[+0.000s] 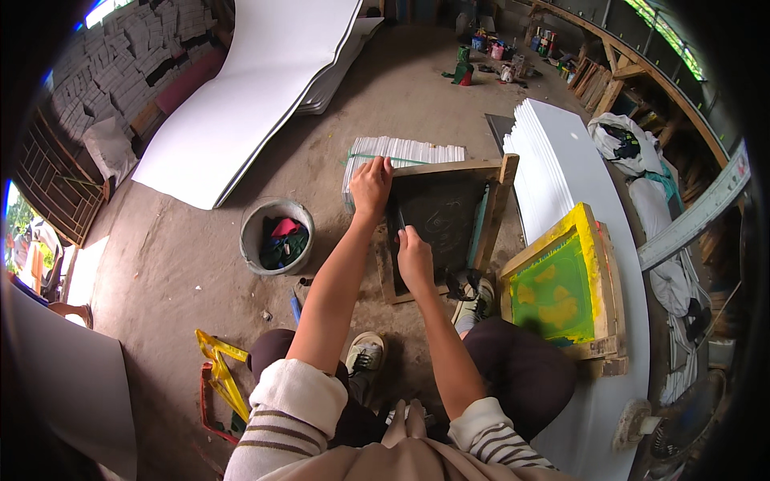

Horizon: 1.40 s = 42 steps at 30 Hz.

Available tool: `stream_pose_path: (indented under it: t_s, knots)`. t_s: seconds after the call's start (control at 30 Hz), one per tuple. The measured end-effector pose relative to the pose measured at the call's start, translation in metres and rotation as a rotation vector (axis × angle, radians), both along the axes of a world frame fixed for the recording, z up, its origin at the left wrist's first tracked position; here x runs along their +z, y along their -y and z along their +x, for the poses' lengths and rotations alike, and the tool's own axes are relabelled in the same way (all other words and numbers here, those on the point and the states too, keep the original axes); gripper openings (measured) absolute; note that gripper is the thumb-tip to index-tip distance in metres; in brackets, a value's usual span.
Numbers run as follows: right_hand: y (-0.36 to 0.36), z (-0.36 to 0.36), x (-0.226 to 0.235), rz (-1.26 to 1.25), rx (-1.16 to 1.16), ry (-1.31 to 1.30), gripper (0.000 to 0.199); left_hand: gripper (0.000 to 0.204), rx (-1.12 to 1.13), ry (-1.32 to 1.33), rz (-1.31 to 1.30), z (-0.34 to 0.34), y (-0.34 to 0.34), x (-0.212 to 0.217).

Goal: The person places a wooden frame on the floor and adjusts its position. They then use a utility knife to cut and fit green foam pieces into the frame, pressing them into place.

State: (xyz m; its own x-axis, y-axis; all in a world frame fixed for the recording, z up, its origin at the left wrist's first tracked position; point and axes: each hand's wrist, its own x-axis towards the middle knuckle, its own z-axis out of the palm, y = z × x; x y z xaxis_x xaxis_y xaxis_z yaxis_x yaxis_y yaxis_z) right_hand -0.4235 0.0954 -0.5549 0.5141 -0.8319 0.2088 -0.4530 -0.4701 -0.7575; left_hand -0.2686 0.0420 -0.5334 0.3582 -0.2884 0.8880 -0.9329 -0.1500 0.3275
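Observation:
A wooden screen-printing frame [453, 169] with dark mesh stands tilted in front of me, faint pale shapes on its mesh. At its upper left corner, my left hand [372, 187] is closed on the frame's edge. Lower down, my right hand [415, 258] is closed in front of the mesh. A thin dark tip [402, 218] sticks up from the right fingers; its kind cannot be made out. Behind the frame lies a bundle of white strips [409, 149] tied with green string. Another screen frame [607, 280], with yellow-stained wood and green mesh, leans beside my right knee.
A grey bucket [251, 243] of coloured cloths stands left of my hands. White sheets [241, 104] lie at the far left, and a white stack [553, 152] stands right. Yellow strips [224, 373] lie by my left leg. Paint containers [497, 50] stand at the back.

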Motion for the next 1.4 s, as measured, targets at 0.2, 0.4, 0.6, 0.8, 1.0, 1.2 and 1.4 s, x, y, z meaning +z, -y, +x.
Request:
stream_pose_path:
  t_s: [0.2,0.4,0.6,0.8,1.0,1.2,1.4]
  knots:
    - [0.015,-0.047,-0.035,-0.208,-0.414,0.137,0.037,0.022,-0.099,-0.230,0.123,-0.018,-0.021,0.012]
    - [0.033,-0.018,0.028,0.507,0.148,0.113,0.056,0.024,-0.253,-0.700,-0.359,-0.028,-0.044,-0.003]
    - [0.047,0.032,-0.009,0.691,-0.040,0.536,0.061,0.032,-0.119,-0.736,-0.174,-0.054,-0.046,-0.011]
    - [0.038,0.045,-0.003,0.230,0.034,0.041,0.038,0.029,-0.103,-0.657,-0.101,-0.027,-0.046,-0.020]
    - [0.057,0.050,-0.023,0.014,-0.013,0.089,0.029,0.031,-0.089,-0.744,-0.101,-0.027,-0.024,-0.017]
    - [0.065,0.082,-0.024,0.042,-0.038,0.087,0.024,0.035,0.030,-0.809,-0.075,0.000,-0.005,-0.032]
    - [0.095,0.104,-0.020,0.057,0.033,-0.140,0.029,0.043,0.083,-0.899,-0.031,0.022,0.019,-0.040]
